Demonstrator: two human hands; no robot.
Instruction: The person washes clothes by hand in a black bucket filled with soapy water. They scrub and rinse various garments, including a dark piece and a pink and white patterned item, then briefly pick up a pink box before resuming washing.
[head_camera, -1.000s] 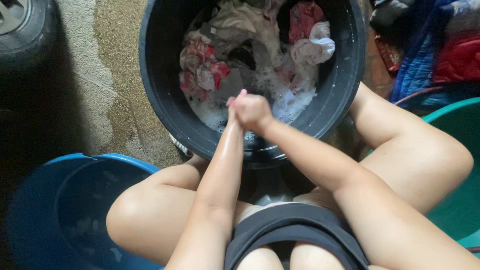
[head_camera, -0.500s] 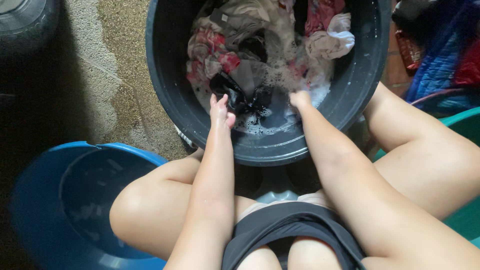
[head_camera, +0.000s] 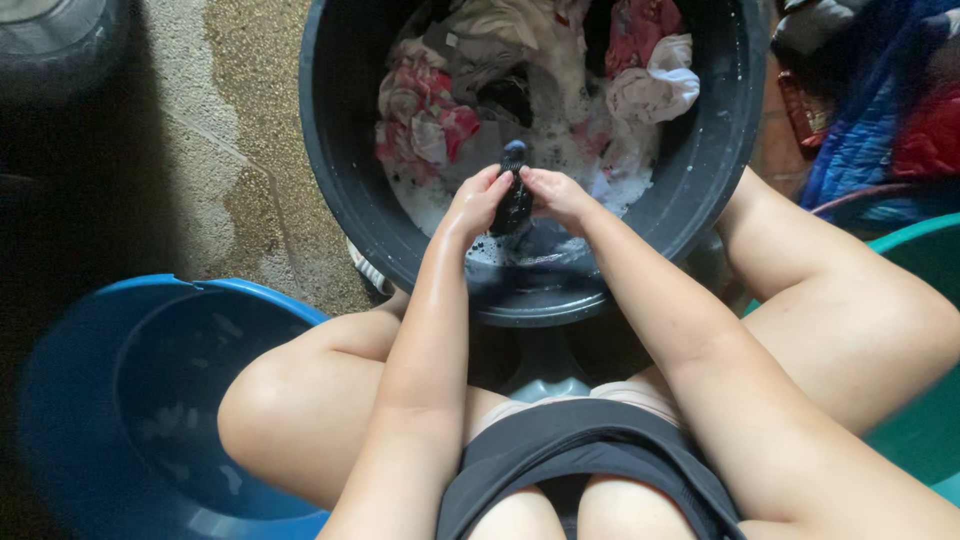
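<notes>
Nearest the camera are bare knees, with a blue tub (head_camera: 150, 400) on the floor to the left and a green tub (head_camera: 925, 400) at the right edge. Further out, both hands meet over the near side of a big black tub (head_camera: 340, 200). The left hand (head_camera: 478, 200) and right hand (head_camera: 555, 195) are each clenched on a small dark wet cloth (head_camera: 515, 195) held between them, equally close. The cloth is bunched into a roll, its long axis running away from the body, soaked and almost black. Beyond it, suds (head_camera: 430, 205) and a heap of red, pink and white laundry (head_camera: 540, 70) fill the tub.
</notes>
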